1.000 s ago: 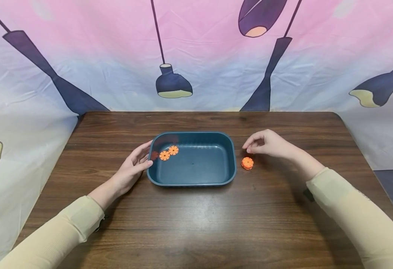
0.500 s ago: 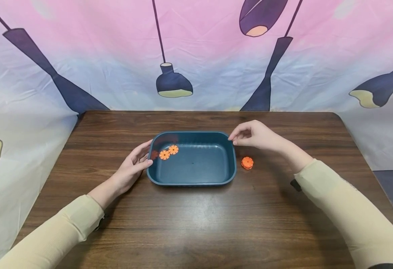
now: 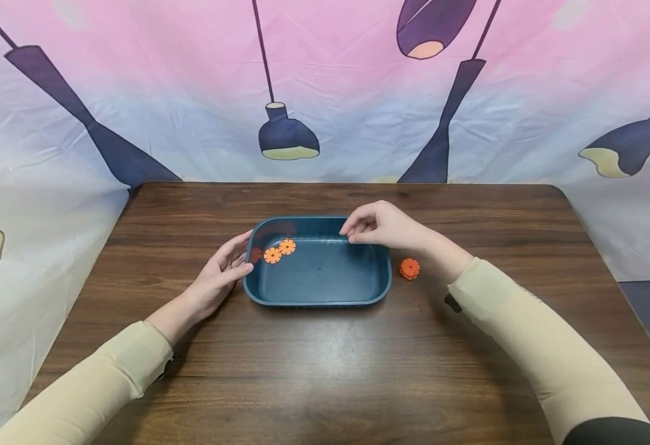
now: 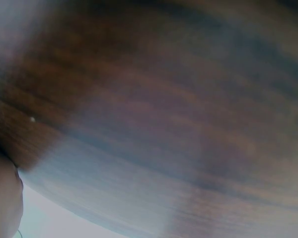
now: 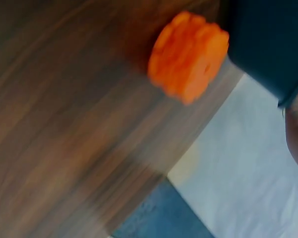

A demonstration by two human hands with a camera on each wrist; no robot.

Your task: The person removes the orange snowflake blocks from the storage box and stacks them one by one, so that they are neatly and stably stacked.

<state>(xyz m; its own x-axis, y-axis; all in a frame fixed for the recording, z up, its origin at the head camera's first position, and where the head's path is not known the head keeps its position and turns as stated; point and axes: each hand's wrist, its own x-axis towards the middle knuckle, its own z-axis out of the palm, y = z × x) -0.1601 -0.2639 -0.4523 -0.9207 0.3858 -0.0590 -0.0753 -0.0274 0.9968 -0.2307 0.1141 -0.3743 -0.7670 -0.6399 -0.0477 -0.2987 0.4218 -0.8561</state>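
A dark blue-green plastic tub stands on the wooden table. Inside it, by the left end, lie two orange notched plastic discs, with a reddish reflection on the wall beside them. My left hand grips the tub's left end, thumb at the rim and fingers along the outer side. Over the tub's far right corner is my right hand, thumb and fingertips drawn close together; I cannot tell whether something is between them. A short stack of orange notched discs sits just right of the tub, large in the right wrist view.
Brown wood-grain table surrounds the tub on all sides. Behind its far edge hangs a cloth backdrop printed with dark lamps. The left wrist view holds mostly blurred tabletop.
My right hand has moved left from above the disc stack, past the tub's right rim, to over its interior. The left hand, tub and visible discs stay put.
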